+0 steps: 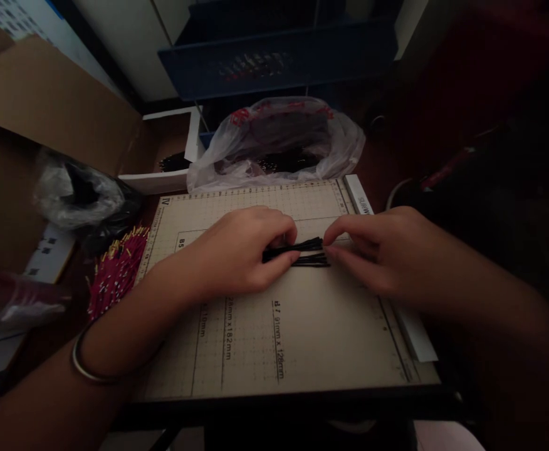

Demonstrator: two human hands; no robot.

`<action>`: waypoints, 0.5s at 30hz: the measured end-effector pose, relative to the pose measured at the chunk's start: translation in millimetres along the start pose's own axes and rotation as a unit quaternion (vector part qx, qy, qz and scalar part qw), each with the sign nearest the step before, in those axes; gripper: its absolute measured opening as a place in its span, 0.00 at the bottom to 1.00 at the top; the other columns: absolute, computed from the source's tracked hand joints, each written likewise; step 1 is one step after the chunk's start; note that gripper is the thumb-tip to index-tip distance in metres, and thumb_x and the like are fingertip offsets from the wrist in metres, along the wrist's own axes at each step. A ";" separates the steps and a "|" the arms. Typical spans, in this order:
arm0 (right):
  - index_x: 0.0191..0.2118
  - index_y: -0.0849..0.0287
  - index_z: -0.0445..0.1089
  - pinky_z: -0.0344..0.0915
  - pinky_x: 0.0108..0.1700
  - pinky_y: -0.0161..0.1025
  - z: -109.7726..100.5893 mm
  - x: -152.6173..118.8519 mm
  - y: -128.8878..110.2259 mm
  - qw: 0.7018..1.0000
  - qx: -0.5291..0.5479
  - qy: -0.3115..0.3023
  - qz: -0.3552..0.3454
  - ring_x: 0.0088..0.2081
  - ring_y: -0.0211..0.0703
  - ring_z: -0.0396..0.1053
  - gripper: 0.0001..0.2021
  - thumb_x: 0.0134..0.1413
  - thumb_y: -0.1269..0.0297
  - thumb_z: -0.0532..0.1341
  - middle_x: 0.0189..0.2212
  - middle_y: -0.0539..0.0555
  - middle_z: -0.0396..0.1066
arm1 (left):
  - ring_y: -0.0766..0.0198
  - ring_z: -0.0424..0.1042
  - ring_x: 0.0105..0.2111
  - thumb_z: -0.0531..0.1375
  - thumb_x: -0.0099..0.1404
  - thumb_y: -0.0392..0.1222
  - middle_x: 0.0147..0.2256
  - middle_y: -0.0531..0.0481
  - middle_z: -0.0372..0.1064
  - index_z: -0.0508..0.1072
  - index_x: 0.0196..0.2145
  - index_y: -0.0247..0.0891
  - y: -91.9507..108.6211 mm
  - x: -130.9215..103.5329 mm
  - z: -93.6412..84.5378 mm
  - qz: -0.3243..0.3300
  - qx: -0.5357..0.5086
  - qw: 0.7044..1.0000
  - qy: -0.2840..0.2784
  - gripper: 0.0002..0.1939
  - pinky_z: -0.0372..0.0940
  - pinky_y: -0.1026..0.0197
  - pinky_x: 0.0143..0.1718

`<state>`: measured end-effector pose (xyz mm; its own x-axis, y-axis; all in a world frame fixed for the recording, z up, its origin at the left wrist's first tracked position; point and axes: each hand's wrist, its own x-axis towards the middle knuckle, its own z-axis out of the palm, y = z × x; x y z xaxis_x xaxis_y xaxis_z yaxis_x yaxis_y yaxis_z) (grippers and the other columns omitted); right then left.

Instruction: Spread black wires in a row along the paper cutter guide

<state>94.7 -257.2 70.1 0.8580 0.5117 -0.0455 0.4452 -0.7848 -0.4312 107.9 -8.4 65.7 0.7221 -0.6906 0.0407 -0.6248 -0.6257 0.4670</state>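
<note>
A small bundle of thin black cords or wires (309,246) lies just above a cream-coloured paper-trimmer board (335,332) printed with grid lines and sizes. My left hand (246,250) is closed around the bundle, with thumb and forefinger pinching it; its left end is hidden inside the hand. At the bundle's right ends, the thumb and forefinger of my right hand (382,250) are pinched together. Whether a strand is between those fingertips is too dark and small to make out.
Magenta strands with yellow tips (119,272) are heaped left of the board. Behind it stands a clear plastic bag (274,150) with dark pieces inside. A cardboard box (58,94), a black plastic bag (100,219) and a blue rack (279,59) surround the work area.
</note>
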 end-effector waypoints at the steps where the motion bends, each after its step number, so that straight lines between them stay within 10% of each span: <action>1: 0.40 0.51 0.79 0.52 0.29 0.32 0.4 -0.1 0.7 1.000 0.000 -0.002 -0.003 0.21 0.29 0.58 0.11 0.65 0.62 0.58 0.17 0.45 0.63 | 0.62 0.67 0.32 0.60 0.70 0.42 0.33 0.51 0.72 0.76 0.37 0.37 -0.1 -0.1 0.6 -0.001 -0.002 1.000 0.002 0.07 0.57 0.60 0.36; 15: 0.39 0.49 0.80 0.52 0.27 0.30 1.7 2.3 -3.4 1.000 0.000 -0.004 0.014 0.24 0.29 0.62 0.09 0.62 0.61 0.61 0.20 0.46 0.68 | 0.64 0.68 0.32 0.59 0.71 0.40 0.33 0.52 0.73 0.76 0.37 0.38 -4.9 1.9 2.1 -0.006 -0.014 1.000 -0.014 0.07 0.56 0.60 0.35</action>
<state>94.7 -252.7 69.9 0.8679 0.4927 -0.0638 0.4216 -0.7984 -0.4300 111.7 -7.4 61.6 0.7208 -0.6931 0.0113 -0.6075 -0.6238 0.4918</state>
